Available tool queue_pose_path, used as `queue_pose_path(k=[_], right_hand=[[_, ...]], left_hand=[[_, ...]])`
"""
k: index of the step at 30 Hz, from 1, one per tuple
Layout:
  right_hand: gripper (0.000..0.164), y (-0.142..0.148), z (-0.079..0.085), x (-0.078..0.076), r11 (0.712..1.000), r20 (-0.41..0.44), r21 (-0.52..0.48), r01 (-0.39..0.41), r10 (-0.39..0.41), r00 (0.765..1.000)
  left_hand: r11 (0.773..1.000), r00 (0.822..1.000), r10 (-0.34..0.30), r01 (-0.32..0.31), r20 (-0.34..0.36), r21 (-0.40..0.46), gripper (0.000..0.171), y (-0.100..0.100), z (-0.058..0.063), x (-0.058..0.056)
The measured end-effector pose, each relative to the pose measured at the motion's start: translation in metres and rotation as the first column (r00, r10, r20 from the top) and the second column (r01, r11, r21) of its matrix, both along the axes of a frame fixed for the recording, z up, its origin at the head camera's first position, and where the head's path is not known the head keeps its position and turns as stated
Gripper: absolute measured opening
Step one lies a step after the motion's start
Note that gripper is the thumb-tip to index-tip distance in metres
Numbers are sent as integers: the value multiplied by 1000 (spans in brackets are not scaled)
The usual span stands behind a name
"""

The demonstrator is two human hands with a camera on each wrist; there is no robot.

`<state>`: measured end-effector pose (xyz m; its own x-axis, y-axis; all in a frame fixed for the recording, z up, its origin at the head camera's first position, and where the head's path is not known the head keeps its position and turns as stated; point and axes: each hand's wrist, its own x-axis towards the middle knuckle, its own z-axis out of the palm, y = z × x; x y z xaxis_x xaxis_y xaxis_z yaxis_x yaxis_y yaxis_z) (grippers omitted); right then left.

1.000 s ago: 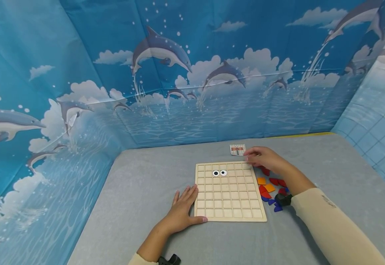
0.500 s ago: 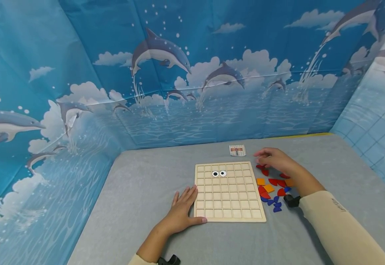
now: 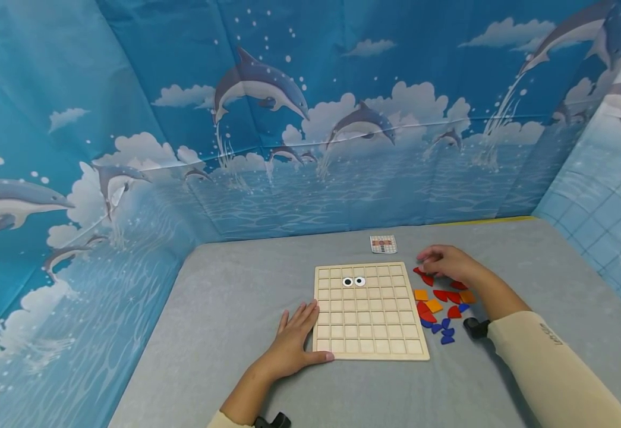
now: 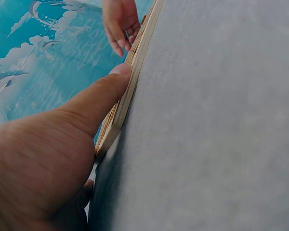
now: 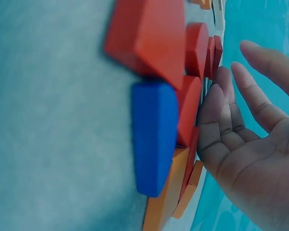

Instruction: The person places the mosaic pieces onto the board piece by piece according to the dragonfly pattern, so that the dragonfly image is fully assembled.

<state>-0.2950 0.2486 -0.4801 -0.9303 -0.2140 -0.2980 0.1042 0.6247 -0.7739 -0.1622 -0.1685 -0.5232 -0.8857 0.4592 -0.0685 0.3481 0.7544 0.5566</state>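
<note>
Gray tabletop [image 3: 235, 285], red pieces [image 3: 426, 279] beside board [image 3: 366, 315], near right hand [image 3: 449, 264]

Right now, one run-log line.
left hand: on grid board edge | right hand: near red pieces, none visibly held | eye tiles: two, on board | card: beyond board

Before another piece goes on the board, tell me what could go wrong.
The red pieces by the right hand lie close together, so its fingers might nudge a neighbour.
If the left hand shifts at the edge of the board, the eye pieces could be jolted.
The wrist camera looks near the blue pieces and might brush them.
</note>
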Motion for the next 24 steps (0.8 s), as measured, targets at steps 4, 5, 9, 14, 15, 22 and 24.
queue_pose_path(k=[4, 5, 9, 14, 15, 22, 24], right_hand=[[42, 0, -1, 0, 1000, 18, 21, 6, -6, 1000], [43, 1, -1, 0, 1000, 20, 23, 0, -1, 1000], [45, 1, -3, 0, 1000, 22, 19, -6, 6, 1000], [45, -1, -5, -1, 999, 23, 22, -32, 31, 999], [44, -1, -6, -1, 999, 24, 24, -36, 35, 999], [37, -3, -8, 1, 999, 17, 30, -43, 43, 999], [36, -4, -7, 2, 999, 18, 26, -37, 36, 999]], left_hand=[[1000, 1000, -2, 2, 0, -1, 107, 0, -1, 0], [1000, 1000, -2, 2, 1, -1, 107, 0, 0, 0], [1000, 1000, -2, 2, 0, 0, 107, 1, 0, 1], [1000, 1000, 1, -1, 2, 2, 107, 0, 1, 1], [1000, 1000, 1, -1, 2, 1, 107, 0, 1, 1], [1000, 1000, 4, -4, 3, 3, 107, 1, 2, 2], [1000, 1000, 3, -3, 2, 3, 107, 1, 3, 2]])
